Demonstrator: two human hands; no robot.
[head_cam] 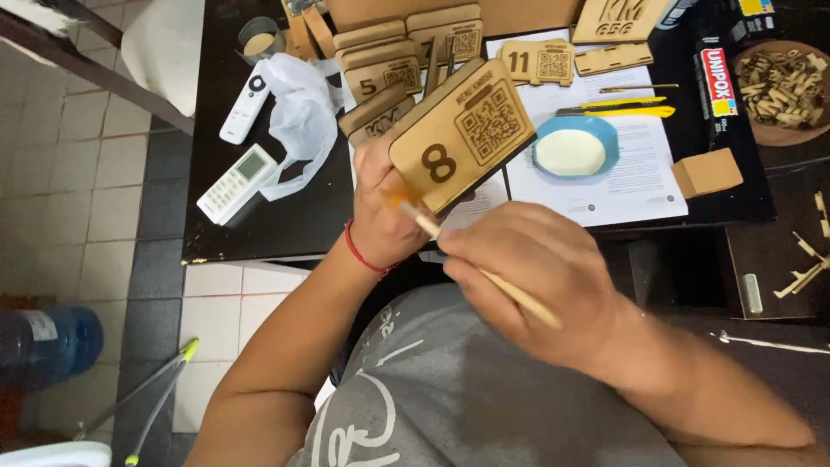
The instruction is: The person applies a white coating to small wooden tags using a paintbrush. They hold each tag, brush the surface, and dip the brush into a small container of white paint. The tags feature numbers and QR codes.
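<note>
One wooden number plaque is gripped at its lower corner by the left hand; the right hand is pinched round a thin stick whose tip meets that corner, so gluing looks under way. Several plaques lie beyond the grip, apparently still waiting; a blue dish of white paste stands just right, unobstructed.

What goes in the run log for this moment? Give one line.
left hand: holds wooden plaque tilted | right hand: holds thin stick, tip at plaque's lower edge | blue dish on paper beyond
</note>
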